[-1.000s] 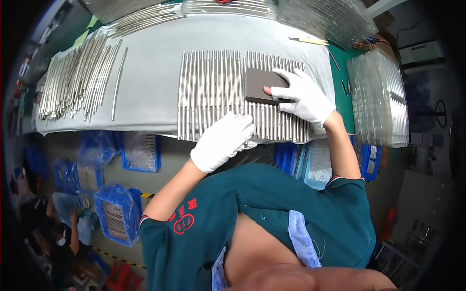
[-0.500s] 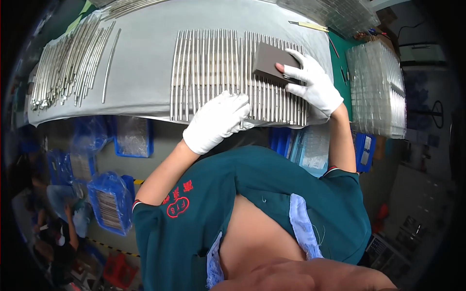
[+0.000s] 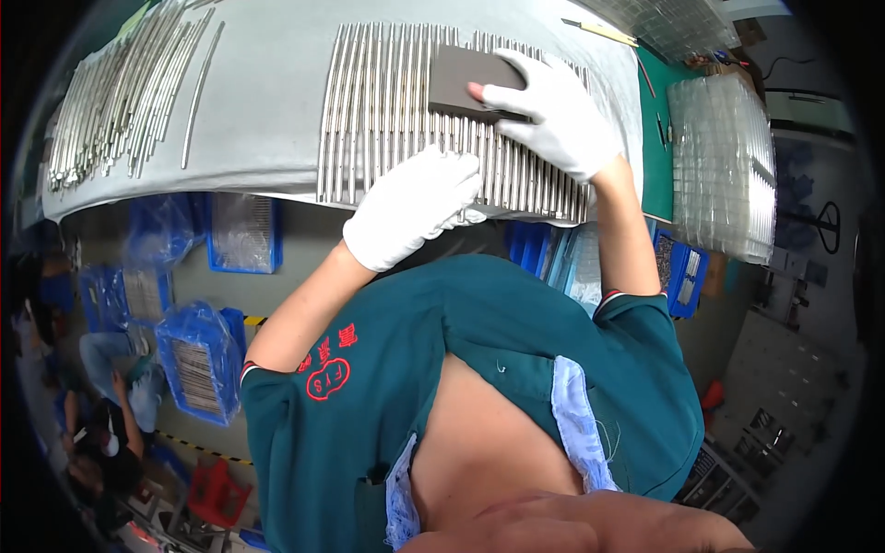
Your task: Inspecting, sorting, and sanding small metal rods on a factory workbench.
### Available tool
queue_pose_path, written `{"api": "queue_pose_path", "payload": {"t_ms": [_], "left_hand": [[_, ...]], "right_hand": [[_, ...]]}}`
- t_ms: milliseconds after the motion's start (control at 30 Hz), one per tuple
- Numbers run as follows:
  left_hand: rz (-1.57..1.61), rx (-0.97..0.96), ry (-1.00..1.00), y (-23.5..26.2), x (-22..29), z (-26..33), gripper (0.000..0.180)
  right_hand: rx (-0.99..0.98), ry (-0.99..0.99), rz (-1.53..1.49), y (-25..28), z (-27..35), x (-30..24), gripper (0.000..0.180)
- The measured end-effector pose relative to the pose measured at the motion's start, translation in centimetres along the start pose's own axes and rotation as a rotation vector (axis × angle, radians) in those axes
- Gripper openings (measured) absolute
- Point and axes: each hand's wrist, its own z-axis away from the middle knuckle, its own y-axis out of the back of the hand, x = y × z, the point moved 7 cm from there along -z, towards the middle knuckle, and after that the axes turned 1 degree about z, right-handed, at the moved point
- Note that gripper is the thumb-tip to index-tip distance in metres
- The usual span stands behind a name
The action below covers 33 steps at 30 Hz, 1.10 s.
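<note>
While the block (image 3: 463, 78) is gripped on the rods (image 3: 392, 106) by the right hand (image 3: 560, 115), nearer left, some are covered by the curled left hand (image 3: 410, 207), its hold unclear.

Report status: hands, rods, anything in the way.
Right hand holds dark block over metal rods. Left hand at their near ends, grip unclear. Rods side by side on white cloth. Block and hands hide part of the row.

Bench (image 3: 656, 180) under right grip (image 3: 558, 120): pale cloth (image 3: 258, 111) over green top (image 3: 656, 100), brightly lit. Grey floor (image 3: 300, 263) below and left of grip; yellow-black striped tape (image 3: 203, 447) across it, red stool (image 3: 218, 493) near tape. Area well right of grip dim, details unclear.
</note>
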Motion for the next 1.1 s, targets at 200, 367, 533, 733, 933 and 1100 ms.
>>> {"api": "queue_pose_path", "payload": {"t_ms": [200,367,533,733,933,1100], "left_hand": [[0.004,0.011,-0.005,0.0,0.0,0.2,0.035],[0.033,0.067,-0.022,0.4,0.2,0.4,0.035],[0.017,0.05,0.002,0.0,0.0,0.4,0.037],[-0.003,0.054,0.004,0.1,-0.1,0.3,0.037],[-0.037,0.038,0.005,0.3,-0.3,0.3,0.036],[-0.072,-0.01,0.031,-0.2,-0.1,-0.1,0.033]], "right_hand": [[-0.061,-0.029,0.006,0.3,3.2,2.8,0.044],[-0.053,0.048,-0.038,1.0,3.6,0.5,0.042],[0.012,0.107,0.023,0.3,2.0,-2.5,0.041],[-0.037,0.001,-0.005,1.3,3.9,0.5,0.048],[-0.039,-0.07,-0.061,1.5,4.9,1.5,0.045],[-0.058,0.021,-0.011,0.6,3.5,-0.6,0.047]]}}
